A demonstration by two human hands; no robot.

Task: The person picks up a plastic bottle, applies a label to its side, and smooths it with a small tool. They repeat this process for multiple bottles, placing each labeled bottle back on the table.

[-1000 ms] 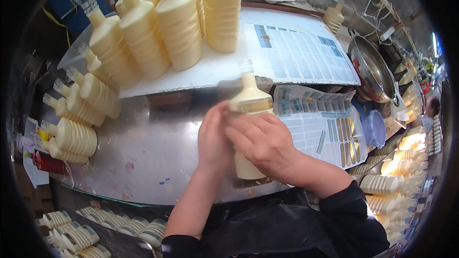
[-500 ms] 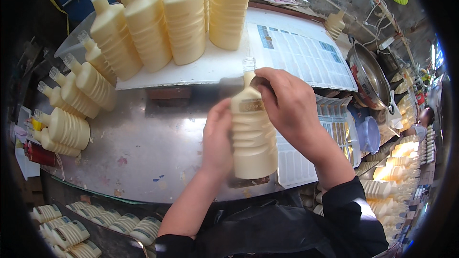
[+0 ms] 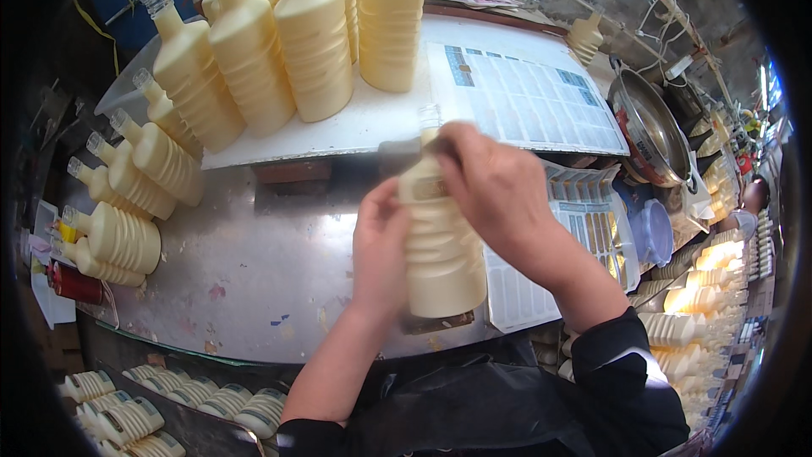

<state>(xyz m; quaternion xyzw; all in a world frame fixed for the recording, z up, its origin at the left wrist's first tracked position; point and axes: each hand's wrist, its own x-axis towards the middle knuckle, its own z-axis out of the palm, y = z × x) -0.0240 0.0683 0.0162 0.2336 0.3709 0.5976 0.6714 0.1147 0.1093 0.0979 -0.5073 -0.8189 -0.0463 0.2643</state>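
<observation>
A cream plastic bottle (image 3: 446, 275) with ribbed sides and a clear threaded neck stands at the near edge of the metal table (image 3: 254, 288). My left hand (image 3: 379, 241) grips its left side, thumb toward the front. Across the bottle's shoulder, my right hand (image 3: 499, 186) has its fingers closed and pressed at the base of the neck. Motion blurs the right fingertips, and whatever they may hold is hidden. A small dark label (image 3: 425, 189) shows on the upper front of the bottle, partly behind the right hand.
Several cream bottles (image 3: 317, 59) stand on the white board (image 3: 338, 131) at the back. Others (image 3: 127, 233) line the left edge. Label sheets (image 3: 524, 106) lie back right; more (image 3: 524, 288) sit beside the bottle. A metal pan (image 3: 647, 127) and purple tub (image 3: 651, 233) are farther right.
The whole view has shifted slightly. Both hands stay at the bottle, and the right fingers have moved a little over its shoulder.
</observation>
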